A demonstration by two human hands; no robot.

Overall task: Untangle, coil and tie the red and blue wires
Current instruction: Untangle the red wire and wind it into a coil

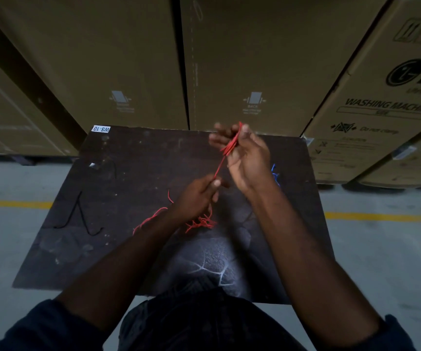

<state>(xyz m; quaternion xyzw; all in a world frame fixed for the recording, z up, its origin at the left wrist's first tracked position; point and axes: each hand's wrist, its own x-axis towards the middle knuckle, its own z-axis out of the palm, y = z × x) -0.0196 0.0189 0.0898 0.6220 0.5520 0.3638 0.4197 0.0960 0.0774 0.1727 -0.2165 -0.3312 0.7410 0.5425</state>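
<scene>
A thin red wire [231, 144] is wound in several loops around my right hand [244, 158], raised above the far part of the dark table [133, 188]. One taut strand runs down to my left hand [199, 196], which pinches it between thumb and fingers. Below that hand the loose red wire lies in a tangle on the table and trails off to the left. The blue wire [275, 174] lies on the table behind my right wrist, mostly hidden by it.
A black wire [83, 219] lies bent on the table's left side. A white label reading WS-10 [100, 129] marks the far left corner. Tall cardboard boxes [252, 72] stand right behind the table. Grey floor with a yellow line [14, 204] lies on both sides.
</scene>
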